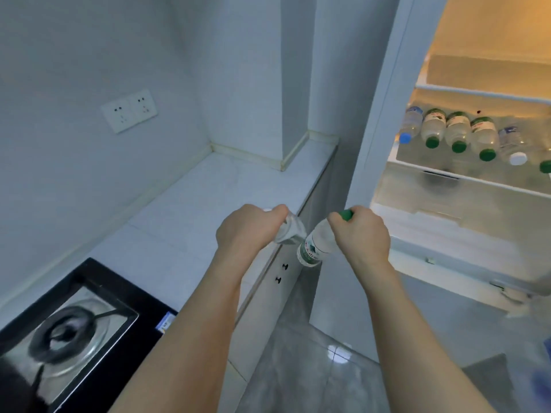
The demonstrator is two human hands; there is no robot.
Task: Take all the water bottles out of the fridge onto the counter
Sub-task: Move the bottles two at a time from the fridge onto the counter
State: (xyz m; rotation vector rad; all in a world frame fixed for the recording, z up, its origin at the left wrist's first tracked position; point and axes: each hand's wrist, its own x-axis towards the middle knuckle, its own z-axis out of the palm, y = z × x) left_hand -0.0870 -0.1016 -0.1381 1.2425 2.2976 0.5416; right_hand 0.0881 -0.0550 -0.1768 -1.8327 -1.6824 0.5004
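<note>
The right hand (362, 234) has a closed grip around the neck of a clear plastic water bottle with a green cap and a green-and-white label (316, 244). The cap shows just above the fingers and the body of the bottle hangs down and to the left, tilted, in the air beside the edge of the counter. The left hand (247, 226) has a closed grip around the top of a second clear plastic bottle (290, 232), whose white cap shows a little past the knuckles. This bottle is blurred and is over the front edge of the white stone counter (190, 210); I cannot tell if it touches it. The two bottles are just beside each other.

To the right stands the open white fridge (447, 222), lit inside. On its glass shelf (465, 174) six more water bottles (457, 131) lie on their sides in a row, caps toward the front: one blue cap, three green, one white, and one green at the picture edge.

On the left of the counter is a black gas stove (77, 323). Two white wall sockets (129, 110) are on the wall above.
</note>
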